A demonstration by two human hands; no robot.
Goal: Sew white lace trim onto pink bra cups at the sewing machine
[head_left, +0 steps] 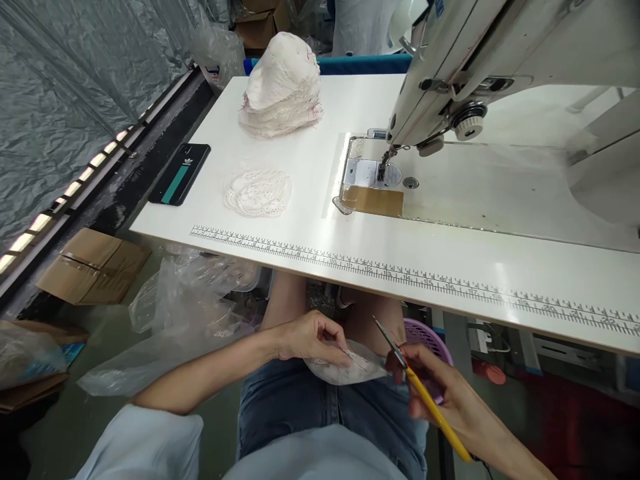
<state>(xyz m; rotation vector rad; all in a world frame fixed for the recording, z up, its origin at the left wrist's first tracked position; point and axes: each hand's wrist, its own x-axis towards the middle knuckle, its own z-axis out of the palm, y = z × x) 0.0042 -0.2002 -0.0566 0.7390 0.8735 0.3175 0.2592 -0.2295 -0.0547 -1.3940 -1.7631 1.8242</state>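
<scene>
Over my lap, my left hand [320,343] pinches the edge of a small white fabric piece [357,367] between thumb and fingers. Fine threads show along the edge near the fingertips. My right hand [433,383] is closed around yellow-handled thread snips [425,393], whose thin metal tip points up and left, away from the cloth. Its fingertips are close to the right end of the fabric; whether they also grip it I cannot tell. The work is below the front edge of the white sewing table [300,233].
A sewing machine [450,87] stands at the right of the table. A pile of white fabric pieces [283,87], a flat lacy stack [257,191] and a dark phone [181,175] lie to the left. A purple basket [427,337] sits below, by my right knee. Clear plastic bags [185,320] lie left.
</scene>
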